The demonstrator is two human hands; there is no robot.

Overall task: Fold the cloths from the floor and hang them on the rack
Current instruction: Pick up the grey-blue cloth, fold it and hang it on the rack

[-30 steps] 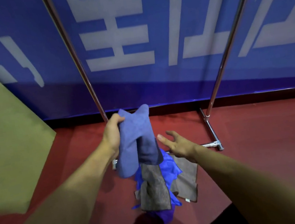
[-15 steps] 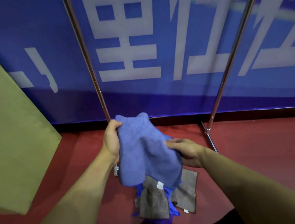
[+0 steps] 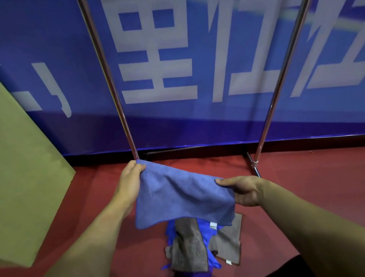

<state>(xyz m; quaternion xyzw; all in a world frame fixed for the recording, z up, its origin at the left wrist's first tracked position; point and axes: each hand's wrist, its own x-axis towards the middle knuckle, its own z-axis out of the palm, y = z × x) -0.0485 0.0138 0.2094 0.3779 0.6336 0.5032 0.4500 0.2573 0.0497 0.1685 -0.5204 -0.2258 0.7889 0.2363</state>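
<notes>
the soft periwinkle-blue microfibre cloth [image 3: 180, 197] is hanging spread at frame centre. the left hand [image 3: 129, 183] is pinching its upper-left corner; the right hand [image 3: 242, 189] is gripping its right edge. below, brown and bright-blue cloths [image 3: 201, 243] are lying on the red floor [image 3: 324, 188], before the chrome rack poles [image 3: 106, 73].

Open gap between my rack's two poles [image 3: 107, 78], banner wall [image 3: 196, 112] close behind, box [image 3: 3, 152] crowding my left, cloth pile [image 3: 192, 249] underfoot

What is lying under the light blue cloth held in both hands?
Under the light blue cloth a pile on the red floor: brown towels and a bright blue cloth. The pile's far part is covered.
</notes>
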